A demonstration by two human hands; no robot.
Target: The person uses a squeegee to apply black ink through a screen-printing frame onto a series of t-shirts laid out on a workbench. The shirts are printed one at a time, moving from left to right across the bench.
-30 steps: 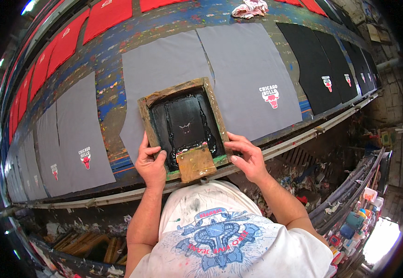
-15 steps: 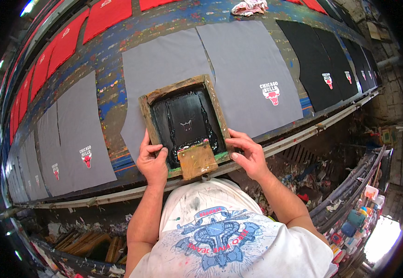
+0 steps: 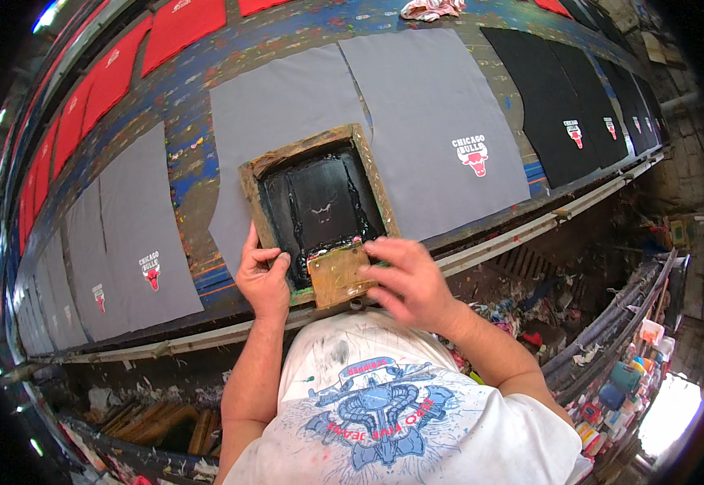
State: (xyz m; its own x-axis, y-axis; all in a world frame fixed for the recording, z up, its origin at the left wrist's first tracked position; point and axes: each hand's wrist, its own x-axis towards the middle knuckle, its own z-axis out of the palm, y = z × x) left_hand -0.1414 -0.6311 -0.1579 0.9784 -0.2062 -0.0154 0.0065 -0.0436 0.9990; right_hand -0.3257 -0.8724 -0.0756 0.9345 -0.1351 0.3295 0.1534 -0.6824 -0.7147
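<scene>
A wooden-framed printing screen rests over a grey fabric panel, its lower edge near the table edge in front of me. Dark wet ink lines its inside, and a small bull-head stencil shows in the mesh. My left hand holds the frame's lower left side, thumb and fingers curled there. A wooden squeegee leans at the screen's near end. Beside its right edge is my right hand, fingers apart; whether the fingertips touch the wood I cannot tell.
A grey panel with a red and white bull print lies to the right, black printed panels beyond it. Red panels lie far left. A crumpled cloth sits at the back. A rail edges the table; bottles stand lower right.
My right hand has left the frame's right side and moved left to the squeegee. My left hand stays at the frame, and the view has shifted slightly.
</scene>
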